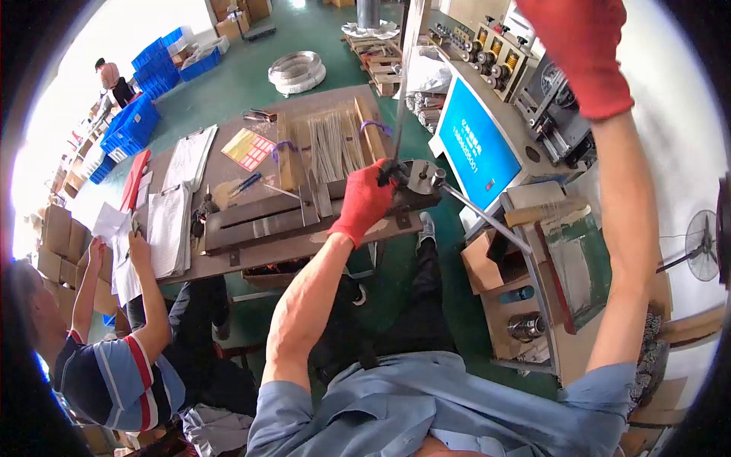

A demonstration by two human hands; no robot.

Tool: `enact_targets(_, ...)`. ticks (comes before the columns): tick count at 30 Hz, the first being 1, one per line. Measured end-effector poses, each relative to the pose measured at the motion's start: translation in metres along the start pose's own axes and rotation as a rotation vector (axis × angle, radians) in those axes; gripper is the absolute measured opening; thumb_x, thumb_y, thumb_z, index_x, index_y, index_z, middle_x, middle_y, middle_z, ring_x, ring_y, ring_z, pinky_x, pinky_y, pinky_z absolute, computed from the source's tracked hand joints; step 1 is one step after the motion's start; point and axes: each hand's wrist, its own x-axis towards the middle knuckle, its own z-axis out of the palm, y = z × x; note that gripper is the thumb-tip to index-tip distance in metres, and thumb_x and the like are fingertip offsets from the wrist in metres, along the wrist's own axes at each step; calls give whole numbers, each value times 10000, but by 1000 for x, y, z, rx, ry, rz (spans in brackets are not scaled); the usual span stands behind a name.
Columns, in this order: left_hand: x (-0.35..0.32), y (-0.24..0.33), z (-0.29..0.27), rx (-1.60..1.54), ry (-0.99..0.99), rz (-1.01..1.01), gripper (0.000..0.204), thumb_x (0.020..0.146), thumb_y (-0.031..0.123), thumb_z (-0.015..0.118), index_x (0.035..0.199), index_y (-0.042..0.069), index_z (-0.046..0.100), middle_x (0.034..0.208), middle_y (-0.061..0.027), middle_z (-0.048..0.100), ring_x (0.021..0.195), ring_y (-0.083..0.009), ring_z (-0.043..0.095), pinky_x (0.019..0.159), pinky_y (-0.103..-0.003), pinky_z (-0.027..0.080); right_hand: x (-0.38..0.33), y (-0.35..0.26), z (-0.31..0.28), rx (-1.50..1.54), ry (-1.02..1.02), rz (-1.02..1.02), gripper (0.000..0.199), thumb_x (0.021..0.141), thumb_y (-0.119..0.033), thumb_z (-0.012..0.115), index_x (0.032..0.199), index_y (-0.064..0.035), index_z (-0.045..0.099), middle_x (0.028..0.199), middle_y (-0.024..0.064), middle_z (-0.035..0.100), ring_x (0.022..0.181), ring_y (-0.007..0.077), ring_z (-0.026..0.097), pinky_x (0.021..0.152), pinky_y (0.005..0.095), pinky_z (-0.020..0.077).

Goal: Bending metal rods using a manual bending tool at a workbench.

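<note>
My left hand (362,202), in a red glove, is closed on a dark piece (391,174) at the foot of a long thin metal rod (403,99). The rod rises to the top edge of the view. Beside this hand sits a round metal disc (419,178) with holes, at the end of a dark metal bar (266,226); a long steel lever (487,217) reaches right from it. My right hand (582,57), also red-gloved, is raised high at the upper right; the top edge cuts off its fingers. Straight thin rods (335,145) lie in a wooden holder (288,164).
A seated co-worker (114,365) handles papers (114,225) at the table's left. Clipboards (169,221), pliers (259,116) and a label sheet (247,148) lie on the table (343,97). Right stand a machine with a blue screen (476,148) and a shelf cart (525,305). A wire coil (297,72) sits behind.
</note>
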Motion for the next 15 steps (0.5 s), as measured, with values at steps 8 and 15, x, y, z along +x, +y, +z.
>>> enact_targets(8,16,-7,-35,382,0,81,286,811,85,612,1095,70,643,823,-201,654,755,-334,666,666,-368,508,-107,-108,-15,281,-855,-467,339,840,-219,528,1168,-202,610,1017,16,616,1047,216,561,1025,484,331)
enact_targets(15,23,-25,-117,665,-60,128,277,772,71,594,1043,97,645,864,-189,651,837,-358,637,701,-428,491,-106,-74,-10,239,-1267,-416,397,864,-169,511,1260,-186,523,959,28,580,874,192,613,764,352,492)
